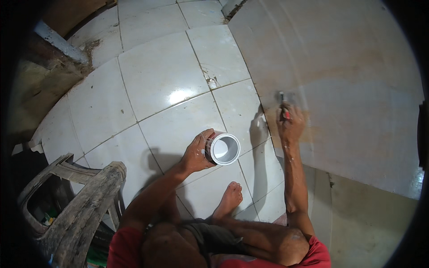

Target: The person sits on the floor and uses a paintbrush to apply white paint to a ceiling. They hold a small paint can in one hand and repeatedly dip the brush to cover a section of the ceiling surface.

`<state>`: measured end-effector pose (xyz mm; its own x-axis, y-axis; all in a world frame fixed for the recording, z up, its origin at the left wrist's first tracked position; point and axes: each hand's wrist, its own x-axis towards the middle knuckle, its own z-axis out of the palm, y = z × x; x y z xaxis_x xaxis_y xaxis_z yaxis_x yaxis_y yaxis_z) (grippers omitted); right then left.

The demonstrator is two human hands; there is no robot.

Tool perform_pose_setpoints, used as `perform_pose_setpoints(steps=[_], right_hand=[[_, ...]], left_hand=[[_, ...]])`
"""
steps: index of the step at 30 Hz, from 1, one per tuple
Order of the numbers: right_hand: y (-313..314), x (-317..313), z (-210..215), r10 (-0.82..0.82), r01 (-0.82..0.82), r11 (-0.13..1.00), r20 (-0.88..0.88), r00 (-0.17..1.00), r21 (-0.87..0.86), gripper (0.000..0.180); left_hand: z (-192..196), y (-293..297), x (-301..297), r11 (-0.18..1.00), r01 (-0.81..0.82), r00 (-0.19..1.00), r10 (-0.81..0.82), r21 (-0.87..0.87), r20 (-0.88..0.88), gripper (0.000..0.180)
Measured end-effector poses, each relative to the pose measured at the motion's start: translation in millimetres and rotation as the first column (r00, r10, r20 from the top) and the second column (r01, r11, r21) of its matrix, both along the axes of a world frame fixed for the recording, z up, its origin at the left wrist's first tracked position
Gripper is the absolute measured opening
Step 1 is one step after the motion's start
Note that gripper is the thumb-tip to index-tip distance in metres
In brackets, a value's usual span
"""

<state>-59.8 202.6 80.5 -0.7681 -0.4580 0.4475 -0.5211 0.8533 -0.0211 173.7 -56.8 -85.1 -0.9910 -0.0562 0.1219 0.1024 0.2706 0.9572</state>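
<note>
Can: I hold a small round paint can (223,148) just below the middle of the frame, white inside, with a pale rim and a darker reddish outer wall where my fingers wrap it.
Can's axis: its short cylinder is tipped so the open mouth faces up toward me and a little to the right of the frame; the bottom points away toward the floor.
Left hand: my left hand (196,154) is clamped around the can's side from the left, thumb over the top edge.
Brush: a small brush (282,107) with a red handle stands nearly upright in the frame, right of centre, its tip against the wall.
Right hand: my right hand (290,126) is closed on the brush, speckled with pale paint.
Wall: the beige wall (348,80) fills the right side, patchy in tone.
Floor: white tiles (165,76) spread across the upper left and centre.
Foot: my bare foot (229,198) rests on the tiles below the can.
Chair: a worn plastic chair (76,196) sits lower left.
</note>
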Motion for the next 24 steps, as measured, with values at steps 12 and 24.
perform_pose_setpoints(steps=[12, 24], right_hand=[[-14.1, 29.5, -42.4, 0.038, -0.047, 0.997, 0.149, 0.988, 0.062, 0.03], [-22.3, 38.8, 84.6, 0.051, -0.067, 0.986, -0.109, 0.993, -0.152, 0.024]], left_hand=[[-8.0, 1.3, 3.8, 1.0, 0.016, 0.999, -0.016, -0.005, 0.028, 0.131], [-4.9, 2.0, 7.6, 1.0, 0.015, 0.996, -0.015, -0.005, 0.085, 0.134]])
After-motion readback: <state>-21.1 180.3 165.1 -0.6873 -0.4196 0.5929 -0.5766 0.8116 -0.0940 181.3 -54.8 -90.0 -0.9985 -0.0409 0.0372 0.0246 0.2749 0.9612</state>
